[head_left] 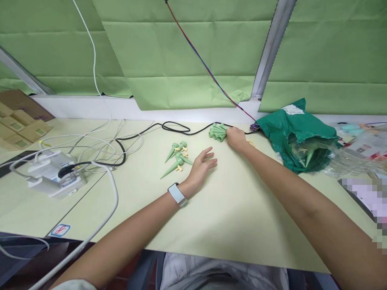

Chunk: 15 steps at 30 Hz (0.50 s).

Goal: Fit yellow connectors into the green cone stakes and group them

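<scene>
My right hand [236, 139] is at the back of the table, its fingers closed at the narrow ends of a pile of green watering spikes [218, 133]. Their wide, hollow ends face left, and the fingers hide the tips. A few small yellow valves [252, 143] lie just behind my right wrist. Lower and to the left, my left hand [201, 168] is open and holds nothing, fingers spread above the tabletop. Beside it lies a group of several green spikes fitted with caps and yellow valves [175, 163], their points mostly toward the lower left.
A green plastic bag [298, 133] with another spike inside slumps at the right, beside clear plastic packaging [356, 151]. White power adapters [57, 173] and tangled cables occupy the left. Cardboard boxes [21, 125] stand at the far left. A black cable [175, 128] runs along the back.
</scene>
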Available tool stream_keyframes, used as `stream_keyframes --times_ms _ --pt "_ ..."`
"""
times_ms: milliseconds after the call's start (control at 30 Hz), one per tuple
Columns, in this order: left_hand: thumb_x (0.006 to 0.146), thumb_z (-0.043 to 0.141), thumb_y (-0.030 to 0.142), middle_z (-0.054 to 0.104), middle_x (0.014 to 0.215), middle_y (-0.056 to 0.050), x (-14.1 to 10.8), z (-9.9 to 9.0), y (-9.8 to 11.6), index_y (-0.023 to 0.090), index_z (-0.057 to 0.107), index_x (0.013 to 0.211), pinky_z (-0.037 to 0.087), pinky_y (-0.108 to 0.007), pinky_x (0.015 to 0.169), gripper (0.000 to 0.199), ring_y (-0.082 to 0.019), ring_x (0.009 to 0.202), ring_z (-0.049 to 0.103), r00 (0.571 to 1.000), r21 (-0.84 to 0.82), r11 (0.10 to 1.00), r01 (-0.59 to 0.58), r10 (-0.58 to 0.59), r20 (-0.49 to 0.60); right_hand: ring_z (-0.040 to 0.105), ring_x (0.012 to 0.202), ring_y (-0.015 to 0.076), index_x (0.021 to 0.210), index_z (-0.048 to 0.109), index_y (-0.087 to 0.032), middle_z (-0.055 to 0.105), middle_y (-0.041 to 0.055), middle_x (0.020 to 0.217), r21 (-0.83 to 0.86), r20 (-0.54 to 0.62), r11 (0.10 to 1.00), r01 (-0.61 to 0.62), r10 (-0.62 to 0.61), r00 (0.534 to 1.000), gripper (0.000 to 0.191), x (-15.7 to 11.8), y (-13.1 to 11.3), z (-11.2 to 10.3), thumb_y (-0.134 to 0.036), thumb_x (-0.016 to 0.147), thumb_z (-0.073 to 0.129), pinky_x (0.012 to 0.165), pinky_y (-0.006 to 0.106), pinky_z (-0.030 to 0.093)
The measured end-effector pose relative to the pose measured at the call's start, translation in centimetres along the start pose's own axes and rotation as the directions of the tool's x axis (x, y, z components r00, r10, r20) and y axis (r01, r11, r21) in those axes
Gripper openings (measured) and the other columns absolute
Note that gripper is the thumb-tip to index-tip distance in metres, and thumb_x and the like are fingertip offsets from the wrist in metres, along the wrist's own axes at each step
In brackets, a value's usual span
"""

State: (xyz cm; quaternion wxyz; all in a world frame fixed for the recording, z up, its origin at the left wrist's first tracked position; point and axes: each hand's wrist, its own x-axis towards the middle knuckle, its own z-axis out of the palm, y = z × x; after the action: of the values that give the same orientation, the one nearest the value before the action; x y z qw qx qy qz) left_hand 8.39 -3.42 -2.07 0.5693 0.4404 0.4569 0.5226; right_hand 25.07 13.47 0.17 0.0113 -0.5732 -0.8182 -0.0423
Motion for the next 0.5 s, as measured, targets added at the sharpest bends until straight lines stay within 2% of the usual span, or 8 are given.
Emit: stream_keyframes --times_ms 67,167,233,300,367,400,500 --pt "0.076 0.072 0.02 0.057 0.138 -0.015 0.0 0.1 0.2 0.023 0.058 0.136 0.048 -0.042 0.102 0.061 -0.024 0.116 0.063 1.0 0.01 1.0 -0.009 0.009 0.012 0.066 0.11 0.0313 0.126 0.064 -0.011 0.068 0.0257 0.122 0.007 -0.059 0.999 -0.045 0.045 0.997 0.038 -0.4 -0.2 -0.1 -0.008 0.095 0.041 0.088 0.038 0.047" --pt "0.078 0.068 0.021 0.069 0.111 -0.012 -0.4 0.3 0.5 0.018 0.069 0.109 0.048 -0.039 0.097 0.031 -0.023 0.105 0.065 0.993 0.124 0.99 -0.069 0.056 0.101 0.064 0.113 0.0297 0.128 0.062 -0.013 0.067 0.0217 0.125 0.017 -0.156 0.997 -0.071 0.073 0.985 0.038 -1.4 -1.0 -0.6 -0.01 0.096 0.042 0.087 0.035 0.046" --pt "0.081 0.064 0.022 0.071 0.096 -0.009 -1.0 0.6 0.6 0.018 0.07 0.093 0.049 -0.038 0.09 0.014 -0.022 0.095 0.066 0.975 0.269 0.952 -0.149 0.096 0.199 0.062 0.114 0.0284 0.125 0.063 -0.015 0.068 0.0183 0.127 0.08 -0.23 0.997 -0.006 0.025 0.973 0.035 -2.3 -2.1 -1.2 -0.014 0.098 0.042 0.086 0.033 0.045" --pt "0.083 0.059 0.021 0.072 0.093 -0.008 -1.8 0.9 0.5 0.019 0.071 0.089 0.05 -0.037 0.084 0.013 -0.023 0.091 0.066 0.94 0.394 0.88 -0.263 0.143 0.309 0.065 0.107 0.0251 0.115 0.068 -0.018 0.071 0.013 0.119 0.233 -0.252 0.96 0.152 -0.091 0.963 0.029 -3.2 -3.9 -1.7 -0.019 0.098 0.044 0.083 0.03 0.045" --pt "0.081 0.057 0.015 0.073 0.094 -0.008 -2.4 1.2 0.3 0.02 0.074 0.09 0.051 -0.036 0.081 0.02 -0.024 0.092 0.066 0.89 0.468 0.794 -0.389 0.191 0.415 0.067 0.093 0.0206 0.104 0.072 -0.02 0.075 0.0076 0.106 0.434 -0.168 0.848 0.306 -0.257 0.952 0.023 -4.2 -6.1 -2.1 -0.028 0.096 0.052 0.076 0.027 0.046" --pt "0.08 0.056 0.012 0.074 0.096 -0.008 -2.6 1.3 0.2 0.02 0.075 0.091 0.051 -0.036 0.08 0.024 -0.025 0.092 0.067 0.867 0.48 0.765 -0.429 0.198 0.458 0.067 0.087 0.0188 0.1 0.074 -0.02 0.075 0.0055 0.1 0.514 -0.106 0.789 0.335 -0.33 0.938 0.022 -4.6 -7.2 -2.2 -0.034 0.094 0.058 0.073 0.026 0.045" --pt "0.079 0.053 0.01 0.075 0.1 -0.009 -2.8 1.3 -0.1 0.019 0.074 0.096 0.052 -0.036 0.078 0.028 -0.025 0.091 0.068 0.84 0.491 0.74 -0.46 0.184 0.51 0.064 0.076 0.0163 0.089 0.074 -0.022 0.075 0.0022 0.09 0.613 0.031 0.725 0.316 -0.421 0.906 0.023 -5.5 -10.5 -2.3 -0.043 0.081 0.072 0.063 0.024 0.043"
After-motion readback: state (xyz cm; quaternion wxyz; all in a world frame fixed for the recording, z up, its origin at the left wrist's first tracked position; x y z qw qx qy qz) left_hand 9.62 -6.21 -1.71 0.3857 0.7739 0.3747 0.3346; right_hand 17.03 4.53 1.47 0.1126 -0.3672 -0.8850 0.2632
